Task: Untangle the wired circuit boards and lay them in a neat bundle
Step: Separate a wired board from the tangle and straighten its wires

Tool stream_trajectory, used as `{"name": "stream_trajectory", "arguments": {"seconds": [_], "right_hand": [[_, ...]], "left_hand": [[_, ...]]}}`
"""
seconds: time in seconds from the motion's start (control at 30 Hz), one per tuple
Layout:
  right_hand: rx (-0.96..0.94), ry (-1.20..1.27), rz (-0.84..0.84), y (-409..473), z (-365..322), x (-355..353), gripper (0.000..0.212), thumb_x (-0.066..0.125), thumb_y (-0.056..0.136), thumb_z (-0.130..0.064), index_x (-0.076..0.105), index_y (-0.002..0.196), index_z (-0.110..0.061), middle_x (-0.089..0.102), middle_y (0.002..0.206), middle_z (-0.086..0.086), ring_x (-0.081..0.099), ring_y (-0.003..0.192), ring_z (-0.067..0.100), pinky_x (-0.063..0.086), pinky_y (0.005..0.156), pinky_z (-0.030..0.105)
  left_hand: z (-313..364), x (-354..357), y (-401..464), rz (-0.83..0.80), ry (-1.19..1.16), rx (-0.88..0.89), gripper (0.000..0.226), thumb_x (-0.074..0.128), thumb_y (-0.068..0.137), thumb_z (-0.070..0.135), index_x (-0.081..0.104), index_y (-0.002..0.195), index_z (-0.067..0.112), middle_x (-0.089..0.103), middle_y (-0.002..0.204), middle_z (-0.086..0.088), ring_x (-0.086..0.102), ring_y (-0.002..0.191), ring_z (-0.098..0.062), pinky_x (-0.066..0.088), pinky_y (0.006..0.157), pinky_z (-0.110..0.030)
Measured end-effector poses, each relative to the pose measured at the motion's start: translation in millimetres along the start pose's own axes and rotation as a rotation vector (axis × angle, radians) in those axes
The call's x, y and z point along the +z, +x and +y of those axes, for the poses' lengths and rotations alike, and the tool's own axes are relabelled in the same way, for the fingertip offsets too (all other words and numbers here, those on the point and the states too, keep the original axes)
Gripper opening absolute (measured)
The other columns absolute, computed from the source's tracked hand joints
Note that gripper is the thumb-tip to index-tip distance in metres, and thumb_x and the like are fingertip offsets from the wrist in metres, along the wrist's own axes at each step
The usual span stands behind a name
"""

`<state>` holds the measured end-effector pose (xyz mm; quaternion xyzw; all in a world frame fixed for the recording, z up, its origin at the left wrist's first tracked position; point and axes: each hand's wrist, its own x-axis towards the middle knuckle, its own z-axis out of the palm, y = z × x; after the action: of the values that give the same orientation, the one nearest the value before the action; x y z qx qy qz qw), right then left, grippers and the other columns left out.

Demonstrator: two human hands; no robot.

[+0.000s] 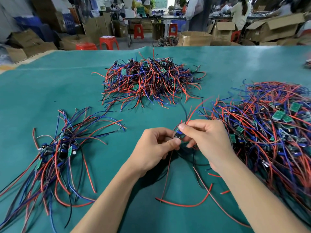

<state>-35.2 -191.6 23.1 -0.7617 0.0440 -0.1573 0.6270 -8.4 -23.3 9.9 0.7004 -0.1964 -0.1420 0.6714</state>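
Observation:
A small circuit board (178,134) with red, black and blue wires is held above the green table mat (50,91). My left hand (154,148) pinches its lower edge and my right hand (207,140) pinches its top between thumb and forefinger. Its wires trail down and toward me across the mat. At the left lies a laid-out bundle of boards (57,148) with wires running roughly one way. A large tangled heap (272,132) fills the right side.
A second tangled pile (151,81) sits at the middle far side of the mat. Beyond the table edge are red stools (109,42), cardboard boxes (195,38) and people working at benches.

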Motion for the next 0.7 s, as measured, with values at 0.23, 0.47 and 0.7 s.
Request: {"name": "stream_trajectory", "arguments": {"seconds": [0.23, 0.47, 0.7], "right_hand": [[-0.09, -0.022, 0.361, 14.8, 0.1, -27.3, 0.022, 0.077, 0.086, -0.018, 0.071, 0.065, -0.02, 0.063, 0.053, -0.002, 0.061, 0.048, 0.01, 0.046, 0.044, 0.02], [-0.188, 0.177, 0.733, 22.5, -7.0, -58.8, 0.012, 0.07, 0.091, -0.022, 0.07, 0.081, -0.016, 0.062, 0.053, -0.011, 0.056, 0.044, 0.004, 0.044, 0.042, 0.022], [-0.156, -0.123, 0.369, 6.1, -8.6, -22.7, 0.021, 0.068, 0.079, -0.045, 0.073, 0.069, -0.028, 0.07, 0.062, -0.005, 0.063, 0.056, 0.011, 0.047, 0.058, 0.031]], "left_hand": [[4.3, -2.5, -1.8, -0.067, -0.002, 0.018, 0.01, 0.067, 0.092, 0.007, 0.068, 0.082, 0.007, 0.068, 0.073, -0.011, 0.041, 0.036, 0.004, 0.028, 0.038, -0.007], [4.1, -7.2, -2.2, -0.093, 0.012, -0.077, 0.014, 0.07, 0.092, 0.012, 0.069, 0.078, 0.011, 0.071, 0.072, -0.007, 0.032, 0.037, -0.009, 0.026, 0.036, -0.015], [2.7, -7.4, 1.4, 0.108, -0.157, -0.053, 0.013, 0.061, 0.097, 0.011, 0.066, 0.088, 0.003, 0.075, 0.083, -0.008, 0.046, 0.04, -0.007, 0.034, 0.036, -0.015]]}}
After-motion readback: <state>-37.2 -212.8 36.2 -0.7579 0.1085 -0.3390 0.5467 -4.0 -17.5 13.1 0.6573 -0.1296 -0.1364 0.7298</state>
